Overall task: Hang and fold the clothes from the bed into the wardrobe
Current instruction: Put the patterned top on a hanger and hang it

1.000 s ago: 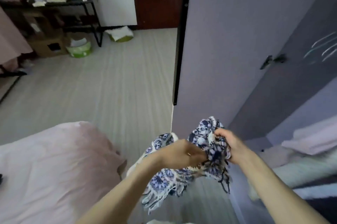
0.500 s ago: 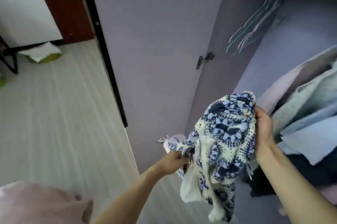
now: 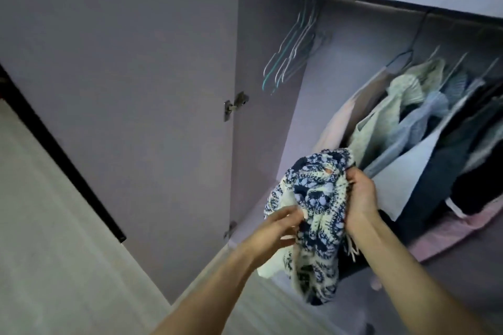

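Wardrobe — open, door swung to the left on its hinge. Inside: a rail under the top shelf, a row of hung clothes filling the right part, a cluster of bare wire hangers at the left end of the rail, well apart from the hung row.

Garment: blue-and-white patterned knit with a fringe at one edge, held bunched in front of the wardrobe opening, below the bare hangers and just beside the leftmost hung item. Its lower part hangs free below both hands.

Right hand: fingers curled round the upper bunch of the garment, gripping it. Left hand: thumb and fingers pinch a lower fold at the pale edge.

Handling, judged: soft, limp, light — no stiffness, takes any shape, sags wherever unsupported. Open knit looks snag-prone; fringe could catch on a hanger hook. Not slippery; the texture should hold in a loose grip. Shoulders or neckline cannot be told in this bunch, so the best hold is probably a top edge, found by shaking it out, one hand at each corner.
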Available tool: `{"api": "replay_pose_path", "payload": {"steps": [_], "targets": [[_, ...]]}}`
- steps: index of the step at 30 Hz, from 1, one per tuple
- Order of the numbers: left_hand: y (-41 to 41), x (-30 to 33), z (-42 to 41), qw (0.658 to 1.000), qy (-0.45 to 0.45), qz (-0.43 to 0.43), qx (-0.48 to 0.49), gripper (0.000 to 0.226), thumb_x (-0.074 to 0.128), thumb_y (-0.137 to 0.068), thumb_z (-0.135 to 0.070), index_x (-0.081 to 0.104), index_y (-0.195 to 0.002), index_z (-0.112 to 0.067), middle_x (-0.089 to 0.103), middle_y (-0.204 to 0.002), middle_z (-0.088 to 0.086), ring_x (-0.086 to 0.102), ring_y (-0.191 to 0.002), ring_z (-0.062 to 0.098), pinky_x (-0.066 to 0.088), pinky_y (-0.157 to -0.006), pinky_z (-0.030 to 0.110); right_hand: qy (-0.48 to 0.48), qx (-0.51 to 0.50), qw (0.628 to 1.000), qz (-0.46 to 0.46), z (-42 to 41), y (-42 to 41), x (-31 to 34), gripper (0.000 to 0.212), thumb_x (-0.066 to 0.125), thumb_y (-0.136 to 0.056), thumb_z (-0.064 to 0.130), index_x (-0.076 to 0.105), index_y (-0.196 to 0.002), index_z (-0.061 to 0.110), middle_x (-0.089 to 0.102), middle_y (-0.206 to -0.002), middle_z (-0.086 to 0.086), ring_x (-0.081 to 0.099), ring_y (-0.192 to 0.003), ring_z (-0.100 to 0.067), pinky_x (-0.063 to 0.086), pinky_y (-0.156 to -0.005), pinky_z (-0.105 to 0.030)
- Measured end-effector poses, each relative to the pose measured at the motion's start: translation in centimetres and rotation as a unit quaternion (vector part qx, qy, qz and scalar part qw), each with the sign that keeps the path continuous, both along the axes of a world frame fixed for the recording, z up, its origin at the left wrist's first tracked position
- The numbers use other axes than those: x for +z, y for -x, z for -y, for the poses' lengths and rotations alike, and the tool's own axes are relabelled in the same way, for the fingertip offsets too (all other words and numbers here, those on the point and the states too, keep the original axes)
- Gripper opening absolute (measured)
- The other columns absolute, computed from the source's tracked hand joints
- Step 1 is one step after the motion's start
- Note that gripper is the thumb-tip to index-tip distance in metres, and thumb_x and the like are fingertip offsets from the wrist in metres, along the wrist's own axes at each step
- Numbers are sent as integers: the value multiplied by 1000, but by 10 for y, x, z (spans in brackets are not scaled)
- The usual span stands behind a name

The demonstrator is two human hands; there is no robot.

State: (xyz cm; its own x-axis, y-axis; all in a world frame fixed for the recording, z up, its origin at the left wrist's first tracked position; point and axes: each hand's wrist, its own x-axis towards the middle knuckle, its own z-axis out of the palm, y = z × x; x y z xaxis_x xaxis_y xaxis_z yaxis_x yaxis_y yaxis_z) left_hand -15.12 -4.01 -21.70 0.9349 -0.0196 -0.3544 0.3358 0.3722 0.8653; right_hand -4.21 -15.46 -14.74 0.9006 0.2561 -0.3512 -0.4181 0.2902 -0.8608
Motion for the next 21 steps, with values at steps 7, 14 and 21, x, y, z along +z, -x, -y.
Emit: {"api": "replay_pose_path", "payload": {"steps": [7, 14, 21], "targets": [[-41, 21, -6, 996, 90, 12, 7, 43, 69, -76, -38, 59, -110, -13, 61, -87, -2, 56, -78, 14, 48, -82, 28, -60, 52, 995, -56, 31, -1, -8, 39, 41, -79, 20, 75, -78, 1, 71, -90, -23, 71, -79, -34, 51, -68, -39], [-60, 42, -29, 974, 156, 9, 166, 21, 46, -89, 13, 55, -95, -5, 54, -78, 8, 54, -67, 14, 48, -84, 35, 66, 93, 993, -14, 51, -21, -7, 32, 53, -69, 11, 59, -99, 3, 71, -81, -14, 68, -71, -29, 54, -63, -33], [-61, 104, -50, 961, -214, 171, 31, 39, 37, -78, 24, 51, -80, -13, 52, -82, 2, 48, -68, 10, 40, -58, 14, 463, 209, 833, 217, 61, -25, -42, 29, 50, -95, 11, 52, -124, 12, 59, -117, -6, 57, -103, -15, 44, -85, -23]]}}
